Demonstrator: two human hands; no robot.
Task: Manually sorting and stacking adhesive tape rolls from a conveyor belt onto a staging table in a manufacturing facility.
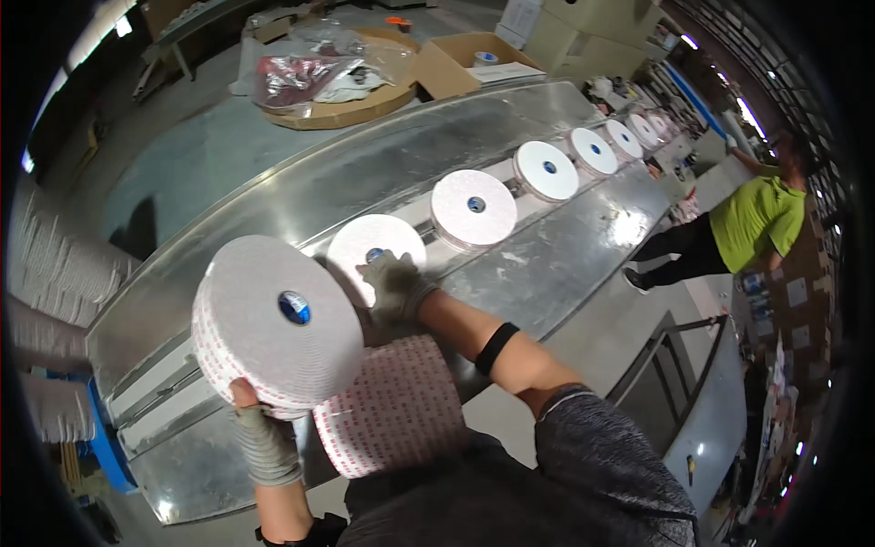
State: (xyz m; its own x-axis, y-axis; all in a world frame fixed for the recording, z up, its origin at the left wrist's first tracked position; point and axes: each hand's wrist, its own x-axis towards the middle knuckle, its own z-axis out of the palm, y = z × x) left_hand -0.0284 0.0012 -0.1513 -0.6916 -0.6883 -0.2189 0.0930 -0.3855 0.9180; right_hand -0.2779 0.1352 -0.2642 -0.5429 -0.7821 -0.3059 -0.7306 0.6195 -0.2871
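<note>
My left hand (260, 436), in a knitted glove, is closed on the lower edge of a large white tape roll (241, 283), its thumb on the near side. This roll is tilted, with red print round its side and a blue-lined core. My right hand (397, 281), also gloved, lies on a flatter white roll (354, 239) on the metal table, fingers spread beside its core. Between my arms, against my body, rests a wide roll (392, 401) with red print; its end is hidden.
Several white rolls (497, 210) line the middle track of the long metal table (556, 264). A person in a yellow-green shirt (756, 223) stands beyond it at right. Behind are an open carton (456, 68) and plastic-wrapped material (305, 77). Stacked rolls (64, 255) stand at left.
</note>
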